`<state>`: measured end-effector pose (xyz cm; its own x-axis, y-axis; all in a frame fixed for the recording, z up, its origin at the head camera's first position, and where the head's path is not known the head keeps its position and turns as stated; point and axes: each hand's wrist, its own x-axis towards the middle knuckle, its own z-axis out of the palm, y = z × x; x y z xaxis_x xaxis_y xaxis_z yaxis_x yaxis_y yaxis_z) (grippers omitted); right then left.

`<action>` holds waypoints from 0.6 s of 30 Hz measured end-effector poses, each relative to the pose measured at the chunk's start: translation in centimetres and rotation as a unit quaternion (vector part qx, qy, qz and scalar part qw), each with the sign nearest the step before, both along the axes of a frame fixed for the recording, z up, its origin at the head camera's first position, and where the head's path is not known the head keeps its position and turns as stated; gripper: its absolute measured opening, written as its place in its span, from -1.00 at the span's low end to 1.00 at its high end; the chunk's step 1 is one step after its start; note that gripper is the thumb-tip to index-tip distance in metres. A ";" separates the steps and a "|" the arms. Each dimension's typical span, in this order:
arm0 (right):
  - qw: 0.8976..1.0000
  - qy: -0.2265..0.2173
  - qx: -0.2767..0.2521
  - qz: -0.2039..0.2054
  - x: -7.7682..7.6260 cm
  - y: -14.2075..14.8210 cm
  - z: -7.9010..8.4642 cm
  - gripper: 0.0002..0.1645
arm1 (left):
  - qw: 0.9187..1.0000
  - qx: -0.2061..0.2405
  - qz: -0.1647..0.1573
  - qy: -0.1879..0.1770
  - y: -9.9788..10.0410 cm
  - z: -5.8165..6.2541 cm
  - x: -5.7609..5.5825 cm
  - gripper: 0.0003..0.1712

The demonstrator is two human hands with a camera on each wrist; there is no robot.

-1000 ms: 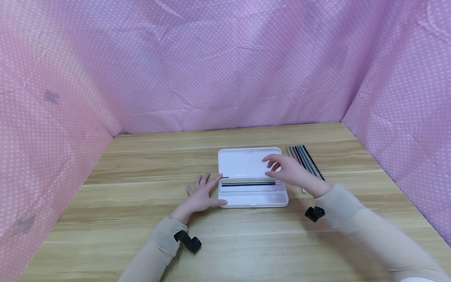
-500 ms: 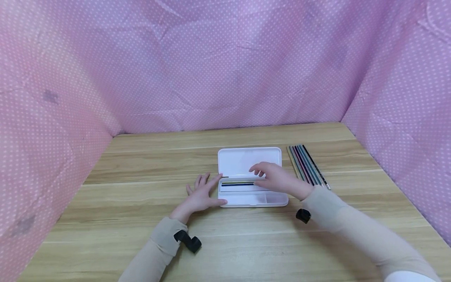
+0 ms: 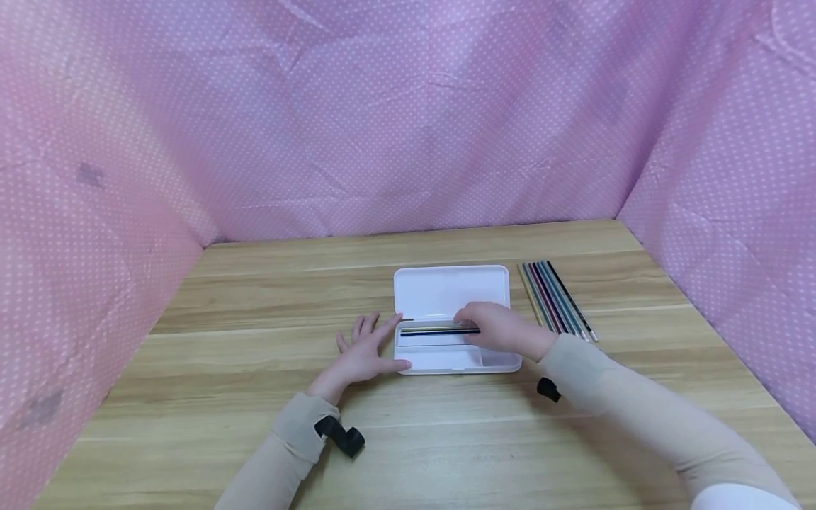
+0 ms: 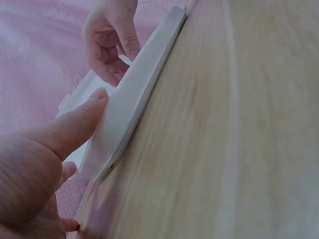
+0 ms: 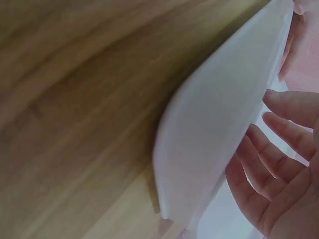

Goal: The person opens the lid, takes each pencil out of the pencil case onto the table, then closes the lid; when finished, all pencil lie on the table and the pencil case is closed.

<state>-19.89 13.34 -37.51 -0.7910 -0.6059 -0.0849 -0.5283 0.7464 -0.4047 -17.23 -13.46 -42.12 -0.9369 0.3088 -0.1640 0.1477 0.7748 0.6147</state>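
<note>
A white pencil case (image 3: 440,359) lies with its lid (image 3: 433,290) folded back. Several pencils (image 3: 433,331), yellowish and dark, lie in its rear compartment. My left hand (image 3: 363,355) spans the case's left end, thumb at the front corner and index finger near the hinge corner; in the left wrist view its thumb (image 4: 89,112) touches the wall. My right hand (image 3: 500,329) reaches down over the right end of those pencils with fingers bent. In the right wrist view its fingertips (image 5: 269,117) are at the rim; whether they pinch a pencil is hidden.
Several more pencils (image 3: 557,297) lie side by side on the wooden table (image 3: 274,283), right of the case. A thin brownish strip (image 3: 408,320) shows by the left end of the hinge. Pink dotted cloth (image 3: 408,120) surrounds the table.
My right hand has moved left and down from above the lid's right side to the pencils in the case. My left hand has stayed in place.
</note>
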 end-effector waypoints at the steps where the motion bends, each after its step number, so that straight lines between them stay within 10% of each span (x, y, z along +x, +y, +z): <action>1: 1.000 0.006 0.005 0.008 0.0 0.0 -0.1 -0.68 | 1.000 0.002 0.000 0.001 0.0 0.0 0.0 0.03; 18: 0.996 0.054 0.014 0.066 -0.9 0.4 -1.0 -0.85 | 1.000 -0.002 -0.001 -0.008 0.0 0.1 -0.1 0.06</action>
<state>-20.79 13.70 -38.54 -0.7105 -0.7034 -0.0224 -0.6614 0.6782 -0.3203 -17.28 -13.46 -42.03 -0.9337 0.3094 -0.1804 0.1389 0.7770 0.6139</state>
